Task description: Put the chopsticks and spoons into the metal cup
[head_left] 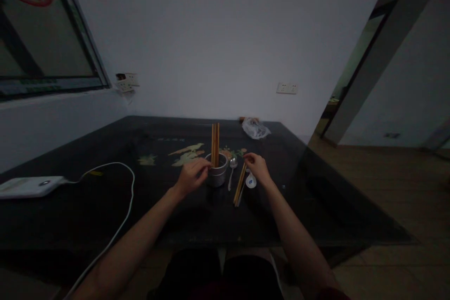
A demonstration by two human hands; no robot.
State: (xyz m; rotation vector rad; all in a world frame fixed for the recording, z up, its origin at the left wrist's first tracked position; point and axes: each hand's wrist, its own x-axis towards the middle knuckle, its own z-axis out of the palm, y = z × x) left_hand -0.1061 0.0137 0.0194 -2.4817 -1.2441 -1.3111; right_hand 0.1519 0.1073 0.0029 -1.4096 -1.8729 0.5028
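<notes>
A grey metal cup (216, 178) stands upright on the table, and several wooden chopsticks (215, 145) rise out of it. At the cup's left rim is my left hand (192, 176), its fingers closed against the edge beside the chopsticks. My right hand (257, 166) is closed in a pinch over the upper ends of a loose pair of chopsticks (240, 185) and a white spoon (251, 181) with a blue mark; its fingertips hide what they grip. Between the cup and that pair lies a metal spoon (233, 164). A thin light stick rests along the loose chopsticks.
The dark glossy table (158, 225) carries a printed bird and flower design. A crumpled clear plastic bag (255, 128) lies at the back by the wall. On the left is a white device (31, 186) whose white cable (131, 197) runs to the front edge.
</notes>
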